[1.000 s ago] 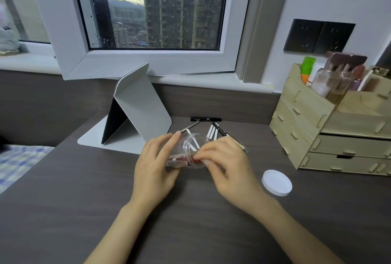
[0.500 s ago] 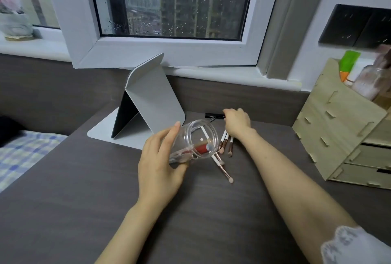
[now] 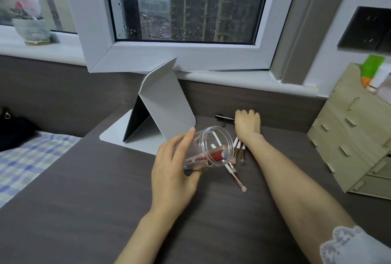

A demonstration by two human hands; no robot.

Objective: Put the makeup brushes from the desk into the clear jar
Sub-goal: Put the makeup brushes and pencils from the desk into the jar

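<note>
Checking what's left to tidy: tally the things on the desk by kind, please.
Clear jar: 1, held tilted in the left hand
Loose brushes: 4 in view; more may be hidden
Black tube: 1
Folding stand: 1
Wooden organizer: 1
Total: 8

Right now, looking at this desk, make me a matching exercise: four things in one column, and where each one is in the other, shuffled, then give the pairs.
Things:
1. clear jar
2. makeup brushes
3. flower pot
4. wooden organizer

Places:
A. on the windowsill, far left
B. tilted in the left hand
C. at the desk's right edge
D. loose on the desk, beside the jar's mouth

Pairs: 1-B, 2-D, 3-A, 4-C
</note>
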